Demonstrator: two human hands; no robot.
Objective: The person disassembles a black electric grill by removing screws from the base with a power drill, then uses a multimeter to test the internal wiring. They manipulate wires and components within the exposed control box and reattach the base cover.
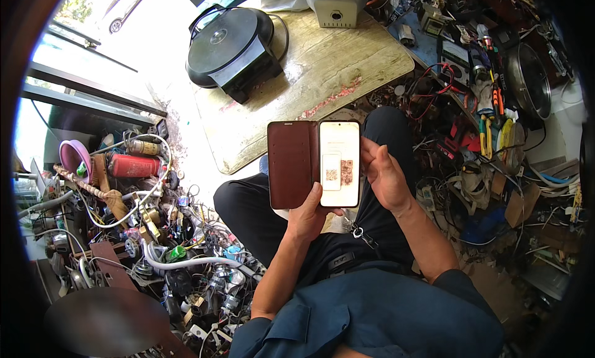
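Shirt [396, 308] nearest; beyond it, over the lap [322, 249], the left hand [305, 220] grasps the phone [339, 141] by its lower end, long axis pointing straight ahead. The right hand [388, 177], loosely open, is just beside the phone's right edge, touch unclear.

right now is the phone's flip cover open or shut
Open: the dark reddish-brown flip cover is spread out to the left of the phone, with the lit screen uncovered.
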